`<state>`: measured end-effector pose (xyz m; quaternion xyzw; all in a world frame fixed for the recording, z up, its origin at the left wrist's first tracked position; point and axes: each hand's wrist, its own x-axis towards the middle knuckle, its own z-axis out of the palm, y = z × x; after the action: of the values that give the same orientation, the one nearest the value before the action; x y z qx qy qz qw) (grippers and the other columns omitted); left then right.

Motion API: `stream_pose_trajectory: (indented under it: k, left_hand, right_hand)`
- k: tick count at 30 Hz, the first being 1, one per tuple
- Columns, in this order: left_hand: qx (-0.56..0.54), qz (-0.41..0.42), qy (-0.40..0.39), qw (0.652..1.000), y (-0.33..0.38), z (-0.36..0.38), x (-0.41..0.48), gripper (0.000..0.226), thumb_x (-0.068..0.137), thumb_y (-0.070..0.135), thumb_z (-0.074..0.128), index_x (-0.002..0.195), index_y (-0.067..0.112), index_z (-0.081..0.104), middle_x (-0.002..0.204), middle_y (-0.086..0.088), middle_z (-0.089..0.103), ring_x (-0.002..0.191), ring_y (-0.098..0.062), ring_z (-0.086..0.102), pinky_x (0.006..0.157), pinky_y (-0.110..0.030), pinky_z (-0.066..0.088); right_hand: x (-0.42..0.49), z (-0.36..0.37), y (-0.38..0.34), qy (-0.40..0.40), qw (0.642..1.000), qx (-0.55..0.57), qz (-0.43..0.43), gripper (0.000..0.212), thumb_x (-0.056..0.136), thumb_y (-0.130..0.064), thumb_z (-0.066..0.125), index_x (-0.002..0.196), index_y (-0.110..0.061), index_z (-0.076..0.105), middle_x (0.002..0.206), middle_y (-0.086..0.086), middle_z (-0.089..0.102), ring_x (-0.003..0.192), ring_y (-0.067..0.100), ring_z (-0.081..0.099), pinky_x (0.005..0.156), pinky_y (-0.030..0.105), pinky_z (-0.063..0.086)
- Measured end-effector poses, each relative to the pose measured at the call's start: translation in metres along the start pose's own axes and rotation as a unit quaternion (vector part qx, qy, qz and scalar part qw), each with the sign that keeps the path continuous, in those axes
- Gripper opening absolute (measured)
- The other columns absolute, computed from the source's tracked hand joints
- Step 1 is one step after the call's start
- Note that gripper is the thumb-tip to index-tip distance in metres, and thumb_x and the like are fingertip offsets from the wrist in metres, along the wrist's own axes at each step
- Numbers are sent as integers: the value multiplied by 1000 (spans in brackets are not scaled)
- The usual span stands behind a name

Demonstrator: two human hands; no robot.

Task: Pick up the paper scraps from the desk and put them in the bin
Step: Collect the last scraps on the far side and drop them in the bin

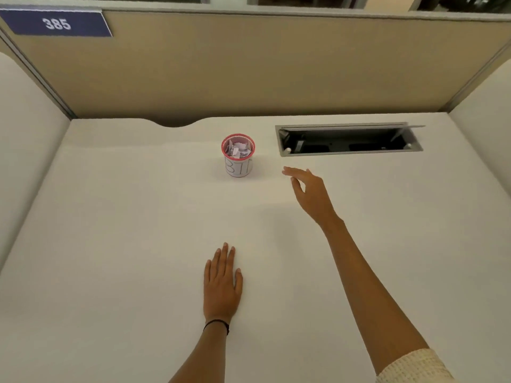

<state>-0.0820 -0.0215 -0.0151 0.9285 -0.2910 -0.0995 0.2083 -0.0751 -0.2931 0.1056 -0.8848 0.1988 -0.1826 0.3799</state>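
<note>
A small bin [238,165] with a red mesh rim and a white paper label stands toward the back of the white desk [124,230]. Crumpled paper scraps [238,150] fill it near the rim. My right hand [309,192] hovers just right of the bin, fingers relaxed and spread, holding nothing. My left hand [222,280] lies flat on the desk nearer to me, fingers straight, a black band on its wrist. I see no loose scraps on the desk surface.
An open cable tray [348,139] with a raised grey lid is sunk into the desk at the back right. Tan partition walls [249,64] enclose the desk at the back and both sides. A blue sign reading 385 [56,23] hangs top left.
</note>
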Motion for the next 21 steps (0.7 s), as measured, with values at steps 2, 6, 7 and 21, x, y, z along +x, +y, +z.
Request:
stream_pose_trajectory:
  k: [2, 6, 7, 21]
  left_hand:
    - [3, 5, 1, 1000, 0, 0, -1, 60, 93, 39, 14, 149, 20, 20, 156, 5, 15, 144, -13, 14, 118, -32, 5]
    - [1, 14, 3, 1000, 1, 1, -1, 61, 92, 39, 13, 148, 16, 23, 156, 0, 18, 144, -17, 17, 118, -38, 10]
    - [0, 15, 4, 1000, 1, 1, -2, 62, 92, 39, 13, 148, 15, 24, 156, -1, 19, 144, -18, 18, 118, -39, 11]
    - [-12, 27, 16, 999, -2, 6, -3, 50, 99, 23, 36, 147, 11, 29, 155, -7, 23, 143, -23, 19, 118, -42, 11]
  right_hand:
    - [-47, -17, 18, 16, 998, 20, 58, 30, 94, -4, 45, 114, -14, 64, 121, 0, 65, 116, 8, 57, 111, 26, 35]
    - [-144, -45, 60, 40, 986, -11, 163, 30, 93, -2, 46, 109, -15, 67, 116, -3, 66, 114, 11, 59, 107, 27, 40]
    - [-167, -52, 71, 44, 982, -28, 184, 29, 93, -1, 45, 109, -13, 66, 117, 0, 66, 114, 14, 59, 108, 33, 40]
    - [-327, -77, 112, 49, 937, -65, 340, 41, 99, -22, 39, 140, -18, 37, 150, 4, 33, 140, 18, 28, 115, 31, 19]
